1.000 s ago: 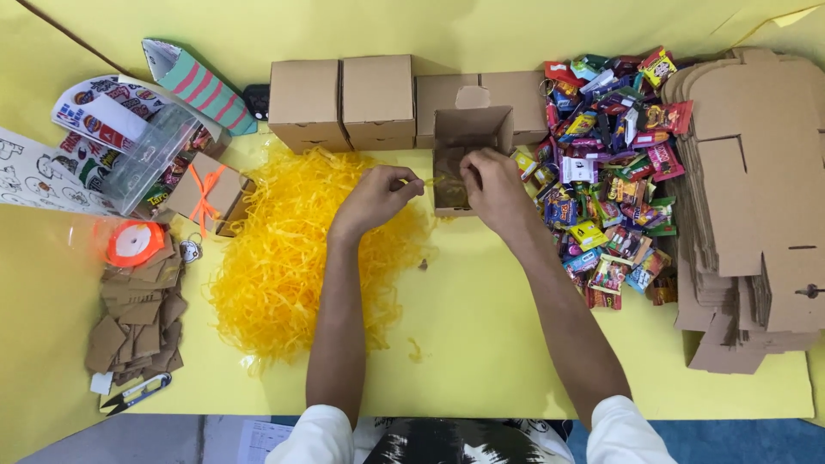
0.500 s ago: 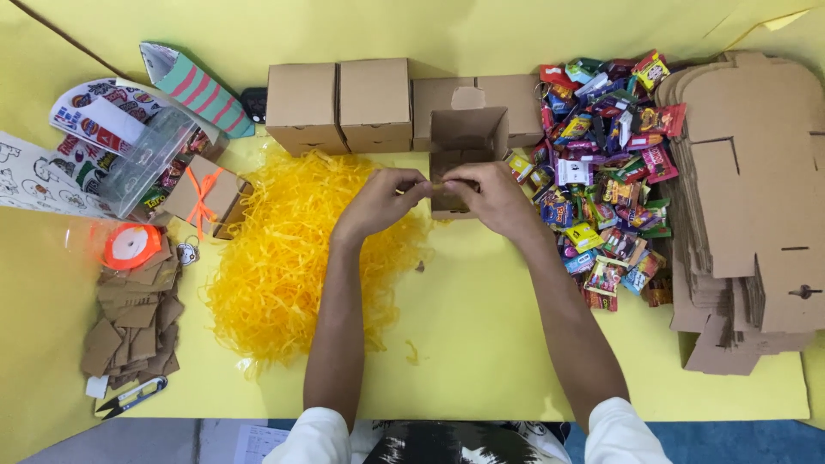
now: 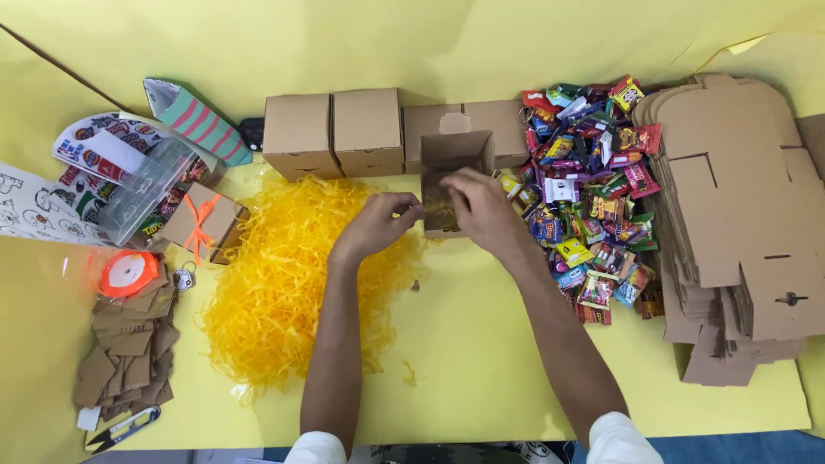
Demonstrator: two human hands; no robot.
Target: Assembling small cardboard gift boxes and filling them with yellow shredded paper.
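Small open cardboard box stands mid-table, crinkly yellow shred inside. Right hand curls over its mouth, fingers bent; left hand pinches its near edge. Fluffy shred heap left, glossy sweets right.

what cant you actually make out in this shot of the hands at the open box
- Head view: inside of the open cardboard box; the right hand covers its mouth, so its contents are unclear.
- Head view: left hand fingertips pinch something too small to identify.
- Head view: candy pile; single wrappers too small to tell apart.
- Head view: flat cardboard stack; sheet count hidden by overlap.
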